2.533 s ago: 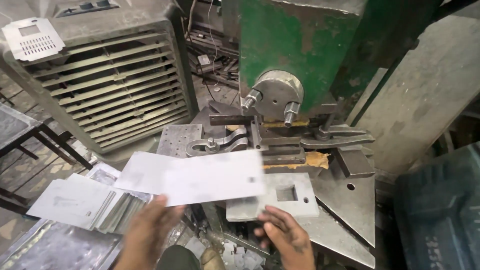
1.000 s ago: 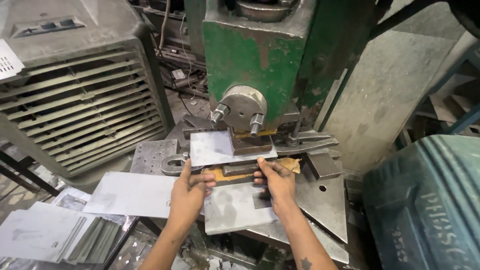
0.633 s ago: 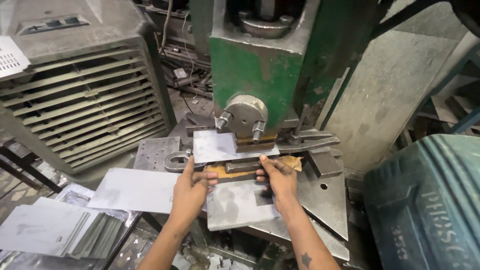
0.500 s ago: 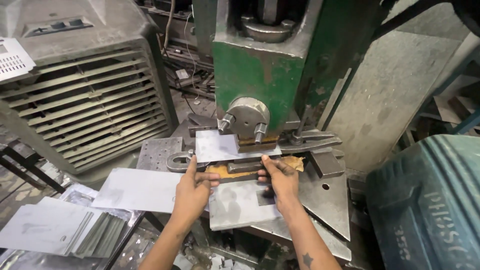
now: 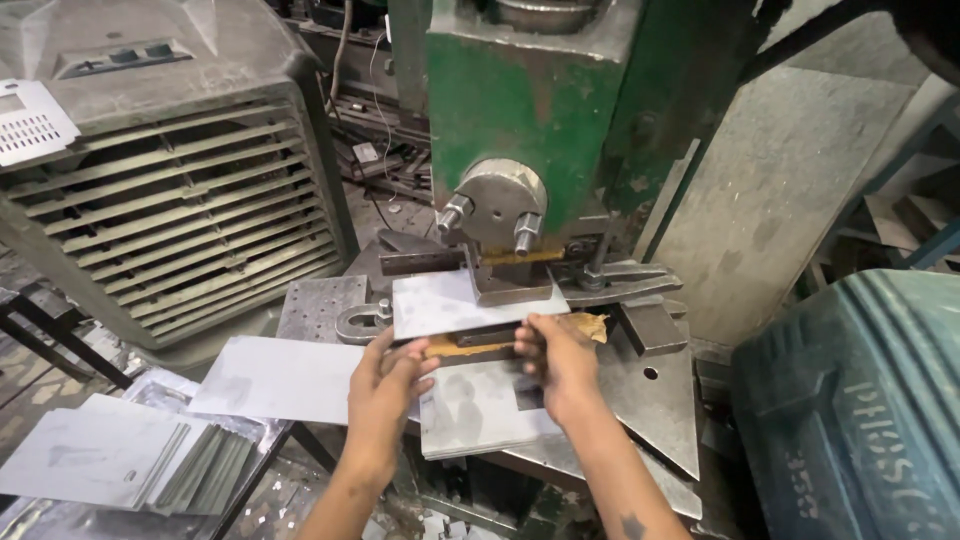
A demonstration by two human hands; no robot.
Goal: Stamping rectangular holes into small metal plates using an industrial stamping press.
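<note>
Flat grey metal sheet (image 5: 450, 303) lies under the press, both hands' fingers pinching it.

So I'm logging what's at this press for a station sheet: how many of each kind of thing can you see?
Green press: 1
Metal sheet under the ram, touched by left hand and right hand: 1
Loose sheet beside it: 1
Sheet stacks at lower left: 2
Grey louvred cabinet: 1
Teal machine housing: 1
Total: 7
</note>
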